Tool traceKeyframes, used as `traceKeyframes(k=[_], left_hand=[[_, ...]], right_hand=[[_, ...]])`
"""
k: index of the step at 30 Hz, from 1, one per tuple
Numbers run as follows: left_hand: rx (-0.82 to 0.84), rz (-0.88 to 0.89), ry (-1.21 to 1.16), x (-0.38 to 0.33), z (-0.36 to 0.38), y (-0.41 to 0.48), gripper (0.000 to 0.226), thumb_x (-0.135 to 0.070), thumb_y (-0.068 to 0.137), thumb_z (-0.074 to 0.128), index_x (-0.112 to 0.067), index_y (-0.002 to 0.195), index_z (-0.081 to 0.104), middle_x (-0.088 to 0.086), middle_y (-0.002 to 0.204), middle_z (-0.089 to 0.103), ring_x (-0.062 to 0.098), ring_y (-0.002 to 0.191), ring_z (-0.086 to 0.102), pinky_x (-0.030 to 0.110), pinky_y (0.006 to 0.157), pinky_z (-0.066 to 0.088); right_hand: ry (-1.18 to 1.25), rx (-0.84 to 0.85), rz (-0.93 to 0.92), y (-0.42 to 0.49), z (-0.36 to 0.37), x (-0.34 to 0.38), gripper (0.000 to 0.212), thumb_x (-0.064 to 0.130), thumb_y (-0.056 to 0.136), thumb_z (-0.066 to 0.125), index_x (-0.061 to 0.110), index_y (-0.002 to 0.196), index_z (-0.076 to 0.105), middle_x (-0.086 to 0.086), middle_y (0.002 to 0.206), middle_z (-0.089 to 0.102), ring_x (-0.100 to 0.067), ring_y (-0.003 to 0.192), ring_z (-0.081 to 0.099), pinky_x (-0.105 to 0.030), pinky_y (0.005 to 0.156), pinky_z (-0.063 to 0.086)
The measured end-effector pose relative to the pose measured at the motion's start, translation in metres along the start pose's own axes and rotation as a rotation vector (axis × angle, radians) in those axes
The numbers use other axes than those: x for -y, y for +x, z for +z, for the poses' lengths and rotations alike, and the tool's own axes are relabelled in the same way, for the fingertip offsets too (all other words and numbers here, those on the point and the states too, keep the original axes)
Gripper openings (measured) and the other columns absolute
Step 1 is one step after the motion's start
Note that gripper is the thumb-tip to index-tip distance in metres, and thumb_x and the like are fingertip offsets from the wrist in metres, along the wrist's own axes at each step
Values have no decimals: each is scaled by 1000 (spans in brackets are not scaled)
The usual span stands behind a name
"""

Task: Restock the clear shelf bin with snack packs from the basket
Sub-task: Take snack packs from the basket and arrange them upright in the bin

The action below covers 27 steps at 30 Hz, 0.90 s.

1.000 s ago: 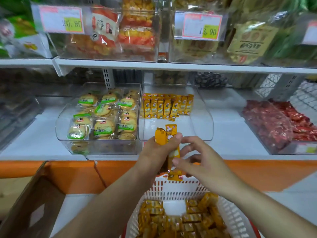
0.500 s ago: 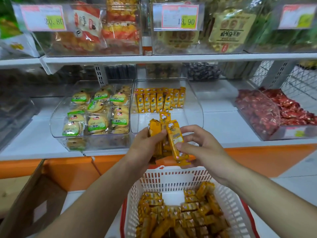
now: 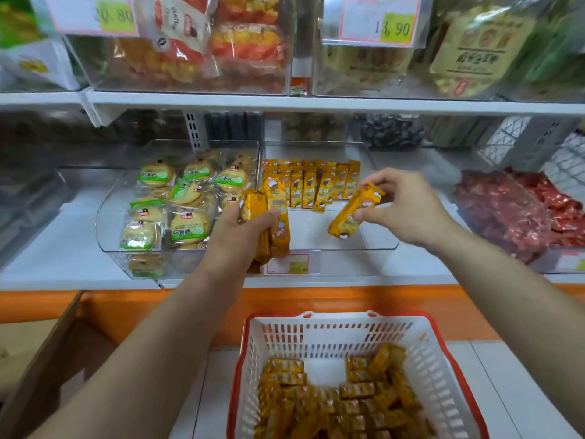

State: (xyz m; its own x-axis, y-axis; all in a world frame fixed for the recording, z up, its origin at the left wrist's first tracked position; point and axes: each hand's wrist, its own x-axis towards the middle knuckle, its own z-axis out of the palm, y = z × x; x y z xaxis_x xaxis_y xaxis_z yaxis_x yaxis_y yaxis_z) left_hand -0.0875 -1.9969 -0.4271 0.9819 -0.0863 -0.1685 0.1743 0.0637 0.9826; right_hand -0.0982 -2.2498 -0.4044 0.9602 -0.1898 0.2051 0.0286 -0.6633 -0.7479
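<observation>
Over the clear shelf bin right hand pinches one snack pack, left hand at its corner grips a bunch; likely light, slick, hold mid-body.

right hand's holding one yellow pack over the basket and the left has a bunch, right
No: the head view shows the right hand holding its pack over the clear bin, not the basket. The left hand does hold a bunch.

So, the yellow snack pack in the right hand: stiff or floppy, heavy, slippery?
Probably stiff: the snack pack looks straight in a light pinch by the right hand. Likely light: the left hand grips a bundle of them. Its glossy wrapper may slip.
</observation>
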Motion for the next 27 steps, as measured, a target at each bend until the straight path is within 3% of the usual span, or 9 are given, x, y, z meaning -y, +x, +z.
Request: traceKeyframes(k=[3, 5, 8, 12, 16, 22, 27], left_hand=[[-34, 84, 80, 3, -5, 7, 16, -37, 94, 70, -27, 106, 65, 2, 100, 76, 21, 88, 77, 27, 62, 54], [-39, 147, 134, 5, -9, 12, 18, -39, 94, 69, -27, 107, 65, -2, 95, 76, 15, 84, 76, 23, 61, 56], [-8, 171, 169, 8, -15, 18, 17, -35, 94, 72, -27, 108, 67, -3, 90, 77, 13, 82, 77, 23, 61, 57], [37, 178, 189, 13, -23, 23, 10, -33, 93, 73, -29, 100, 68, -10, 77, 76, 6, 67, 74, 13, 44, 47], [55, 165, 167, 15, -29, 24, 10, -33, 93, 72, -29, 101, 69, -12, 80, 78, 3, 72, 75, 11, 51, 51], [29, 149, 184, 19, -28, 29, 15, -38, 92, 72, -31, 105, 68, -18, 81, 76, 0, 75, 74, 10, 52, 52], [13, 137, 223, 20, -24, 30, 18, -39, 92, 71, -29, 107, 68, -8, 81, 76, 6, 73, 74, 15, 54, 52]], right_hand=[[-79, 46, 66, 59, 21, -11, 43, 4, 70, 85, 22, 104, 66, -5, 104, 69, -22, 80, 68, -42, 69, 59], [-209, 31, 97, 93, 37, -21, 47, 3, 72, 81, 18, 114, 68, -9, 109, 69, -33, 90, 69, -48, 75, 60], [-505, -3, 92, 127, 58, -34, 45, 6, 77, 70, 18, 120, 68, -13, 114, 70, -34, 98, 69, -39, 82, 57], [-621, -90, 149, 150, 79, -52, 40, 7, 85, 62, 19, 123, 65, -13, 120, 67, -33, 109, 65, -35, 85, 53], [-510, -68, 97, 161, 92, -66, 41, 10, 85, 67, 14, 126, 64, -15, 126, 65, -33, 114, 61, -32, 90, 49], [-329, -157, 123, 161, 98, -79, 34, 6, 80, 70, 11, 113, 62, -15, 115, 67, -34, 102, 63, -31, 80, 49], [-348, -120, 143, 159, 98, -76, 40, 11, 83, 68, 15, 123, 66, -12, 123, 67, -31, 109, 63, -31, 89, 50]])
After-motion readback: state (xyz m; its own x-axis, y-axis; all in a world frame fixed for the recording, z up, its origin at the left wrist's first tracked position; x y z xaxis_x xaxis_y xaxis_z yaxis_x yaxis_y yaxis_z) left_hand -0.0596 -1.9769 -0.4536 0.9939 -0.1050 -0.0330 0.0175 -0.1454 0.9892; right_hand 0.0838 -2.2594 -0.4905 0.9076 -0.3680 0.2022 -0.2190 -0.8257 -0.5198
